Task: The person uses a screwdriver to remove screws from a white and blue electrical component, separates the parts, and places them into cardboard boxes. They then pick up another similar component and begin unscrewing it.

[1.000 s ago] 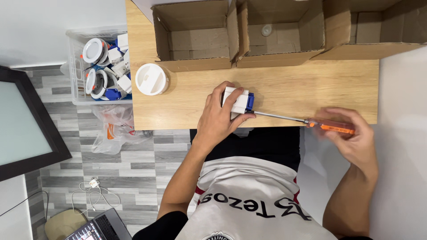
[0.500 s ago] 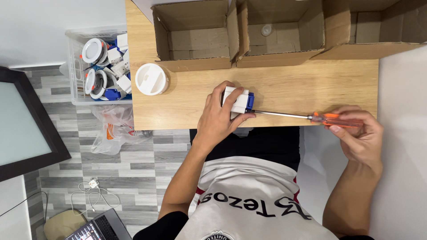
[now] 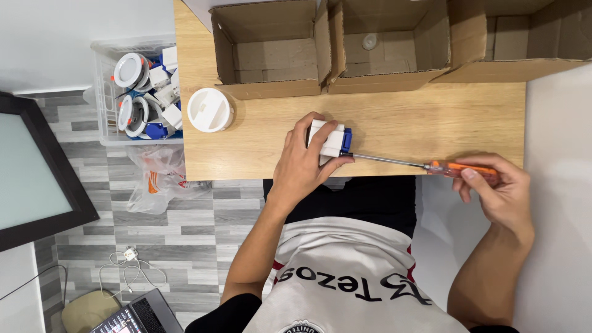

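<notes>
My left hand (image 3: 303, 163) grips a small white box-shaped device (image 3: 327, 137) with a blue end, pressed against the wooden table (image 3: 394, 132) near its front edge. My right hand (image 3: 498, 188) holds the orange handle of a screwdriver (image 3: 425, 164) just past the table's right front corner. The steel shaft runs left and its tip meets the blue end of the device. A round white lamp fitting (image 3: 210, 110) lies face down on the table to the left of my left hand.
Three open cardboard boxes (image 3: 271, 40) stand along the table's far edge; the middle one (image 3: 370, 42) holds a small round part. A clear plastic crate (image 3: 143, 92) of white and blue fittings sits left of the table, a plastic bag (image 3: 161, 179) beneath it.
My right hand has shifted slightly on the screwdriver handle, fingers rolling around it. My left hand and the white device have stayed in place.
</notes>
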